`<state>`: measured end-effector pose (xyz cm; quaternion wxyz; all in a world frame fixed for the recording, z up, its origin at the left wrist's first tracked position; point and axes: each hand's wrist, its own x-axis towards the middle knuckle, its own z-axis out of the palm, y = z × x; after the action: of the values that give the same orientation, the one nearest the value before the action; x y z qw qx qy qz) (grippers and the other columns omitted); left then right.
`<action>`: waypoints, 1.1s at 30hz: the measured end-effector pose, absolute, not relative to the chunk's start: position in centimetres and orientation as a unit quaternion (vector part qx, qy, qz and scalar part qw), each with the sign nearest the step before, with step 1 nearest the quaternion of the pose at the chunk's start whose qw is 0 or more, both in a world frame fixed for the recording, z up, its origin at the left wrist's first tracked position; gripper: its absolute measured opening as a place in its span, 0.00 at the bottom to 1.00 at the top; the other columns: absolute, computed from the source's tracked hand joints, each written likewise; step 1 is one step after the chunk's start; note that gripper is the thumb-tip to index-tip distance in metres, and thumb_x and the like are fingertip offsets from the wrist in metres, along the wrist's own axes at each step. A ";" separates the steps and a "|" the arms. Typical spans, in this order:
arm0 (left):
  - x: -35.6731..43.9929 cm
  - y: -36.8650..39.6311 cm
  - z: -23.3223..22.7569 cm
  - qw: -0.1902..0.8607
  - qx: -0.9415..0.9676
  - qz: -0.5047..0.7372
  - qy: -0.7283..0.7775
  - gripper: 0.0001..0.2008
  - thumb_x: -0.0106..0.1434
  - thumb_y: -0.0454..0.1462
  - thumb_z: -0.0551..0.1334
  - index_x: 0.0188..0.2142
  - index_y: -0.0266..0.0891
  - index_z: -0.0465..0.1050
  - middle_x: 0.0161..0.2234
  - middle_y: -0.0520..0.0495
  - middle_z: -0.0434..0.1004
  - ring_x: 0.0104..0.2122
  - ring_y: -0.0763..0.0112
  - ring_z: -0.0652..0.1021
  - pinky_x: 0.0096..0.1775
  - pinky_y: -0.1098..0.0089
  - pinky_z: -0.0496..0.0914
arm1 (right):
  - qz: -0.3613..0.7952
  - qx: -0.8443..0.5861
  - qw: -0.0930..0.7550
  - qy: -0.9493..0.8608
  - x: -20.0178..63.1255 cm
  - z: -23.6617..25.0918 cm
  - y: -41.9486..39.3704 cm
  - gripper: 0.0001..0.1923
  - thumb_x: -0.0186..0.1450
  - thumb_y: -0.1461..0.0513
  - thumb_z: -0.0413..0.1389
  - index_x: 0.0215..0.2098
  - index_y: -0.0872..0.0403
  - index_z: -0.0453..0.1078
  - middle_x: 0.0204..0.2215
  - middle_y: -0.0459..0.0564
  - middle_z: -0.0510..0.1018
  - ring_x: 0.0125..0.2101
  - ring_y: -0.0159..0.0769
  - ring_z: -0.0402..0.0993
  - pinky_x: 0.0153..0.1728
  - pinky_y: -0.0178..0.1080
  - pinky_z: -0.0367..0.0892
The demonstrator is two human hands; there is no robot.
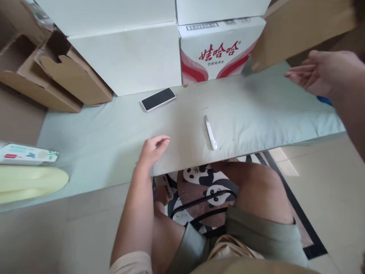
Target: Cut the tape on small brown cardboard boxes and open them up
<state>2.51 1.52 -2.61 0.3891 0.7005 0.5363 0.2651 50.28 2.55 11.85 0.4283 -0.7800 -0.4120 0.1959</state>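
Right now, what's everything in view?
Smartphone: 1, black, table centre
Utility knife: 1, white, table centre
Wahaha carton: 1, white-red, back
Plain cartons: count unclear, white, back
Open boxes: 2+, brown, left
Cardboard: 1, brown, right
Printed pack: 1, white-green, left
Rounded object: 1, yellow, left
Tablecloth: 1, pale green, table
Panda mat: 1, multicoloured, floor
Shorts: 1, olive, bottom
Legs: 2, bare, bottom
Left hand: 1, bare, table front
Right hand: 1, bare, right

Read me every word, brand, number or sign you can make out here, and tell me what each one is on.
"娃哈哈", with ®: on the red-and-white box.
"饮用纯净水": same box, beneath the brand.
Small print along that box's top: too small to read.
Print on the green-and-white pack at left: too blurred to read.
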 end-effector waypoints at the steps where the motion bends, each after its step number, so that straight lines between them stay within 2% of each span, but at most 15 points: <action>1: 2.5 1.5 -2.5 0.387 0.703 0.266 0.534 0.25 0.61 0.55 0.58 0.42 0.38 0.82 0.43 0.39 0.85 0.46 0.54 0.82 0.53 0.54 0.74 | 0.253 -0.779 0.438 -0.370 48.8 12.1 2.6 0.14 0.73 0.62 0.45 0.29 0.49 0.62 0.31 0.54 0.78 0.34 0.30 0.80 0.40 0.36 0.75; 4: 2.2 1.4 -2.0 0.379 0.710 0.277 0.526 0.23 0.61 0.54 0.58 0.41 0.39 0.82 0.42 0.41 0.85 0.45 0.56 0.83 0.52 0.56 0.74 | 0.382 -0.759 0.411 -0.330 44.0 11.8 0.1 0.08 0.71 0.61 0.51 0.36 0.50 0.70 0.33 0.52 0.82 0.30 0.30 0.77 0.31 0.32 0.74; 7: 1.7 1.0 -1.5 0.375 0.705 0.305 0.519 0.22 0.62 0.52 0.58 0.41 0.39 0.82 0.42 0.42 0.86 0.45 0.58 0.83 0.51 0.59 0.75 | 0.436 -0.746 0.371 -0.341 40.2 10.9 -3.0 0.07 0.70 0.64 0.52 0.42 0.52 0.72 0.34 0.53 0.83 0.25 0.29 0.75 0.23 0.30 0.70; 12: 0.8 -0.5 -0.3 0.370 0.706 0.340 0.499 0.20 0.64 0.51 0.58 0.40 0.39 0.82 0.41 0.42 0.86 0.43 0.61 0.83 0.46 0.63 0.75 | 0.437 -0.739 0.314 -0.406 37.0 10.1 -4.7 0.07 0.67 0.68 0.56 0.42 0.54 0.73 0.36 0.50 0.81 0.24 0.24 0.70 0.25 0.28 0.67; 16: -0.5 -1.9 1.1 0.367 0.692 0.380 0.492 0.18 0.65 0.48 0.58 0.40 0.39 0.81 0.40 0.43 0.86 0.42 0.64 0.83 0.45 0.65 0.74 | 0.380 -0.720 0.257 -0.521 34.1 10.0 -3.5 0.10 0.62 0.70 0.59 0.39 0.52 0.75 0.38 0.48 0.79 0.28 0.27 0.67 0.30 0.33 0.65; 21: -3.1 -2.8 1.3 0.370 0.656 0.431 0.498 0.16 0.66 0.46 0.58 0.39 0.38 0.80 0.40 0.43 0.85 0.42 0.66 0.82 0.42 0.68 0.73 | 0.319 -0.675 0.182 -0.640 26.6 10.1 -0.1 0.16 0.56 0.71 0.55 0.40 0.52 0.75 0.42 0.50 0.79 0.30 0.32 0.67 0.31 0.38 0.62; 26: -4.5 -2.7 1.1 0.355 0.627 0.439 0.536 0.12 0.66 0.41 0.59 0.36 0.39 0.79 0.37 0.45 0.85 0.39 0.68 0.81 0.39 0.69 0.72 | 0.226 -0.572 0.145 -0.775 16.6 9.2 4.9 0.15 0.56 0.69 0.54 0.40 0.51 0.74 0.39 0.50 0.80 0.38 0.39 0.74 0.46 0.45 0.70; 29: -5.0 -2.6 1.3 0.362 0.629 0.434 0.534 0.11 0.67 0.39 0.58 0.37 0.39 0.79 0.37 0.47 0.84 0.38 0.69 0.81 0.39 0.69 0.71 | 0.158 -0.507 0.127 -0.838 9.9 9.2 8.6 0.18 0.58 0.67 0.56 0.47 0.49 0.73 0.42 0.51 0.79 0.42 0.43 0.75 0.50 0.50 0.72; 33: -6.0 -2.5 1.3 0.362 0.632 0.409 0.550 0.11 0.68 0.39 0.57 0.37 0.41 0.78 0.39 0.48 0.85 0.41 0.69 0.80 0.41 0.69 0.71 | 0.038 -0.484 0.098 -0.869 0.5 11.0 13.1 0.29 0.63 0.63 0.59 0.63 0.50 0.64 0.56 0.61 0.73 0.54 0.52 0.72 0.59 0.58 0.67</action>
<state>-5.96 -2.48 1.34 0.3619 0.6318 0.5499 0.4092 0.54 13.13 10.96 0.0982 -0.4843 -0.8686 0.0376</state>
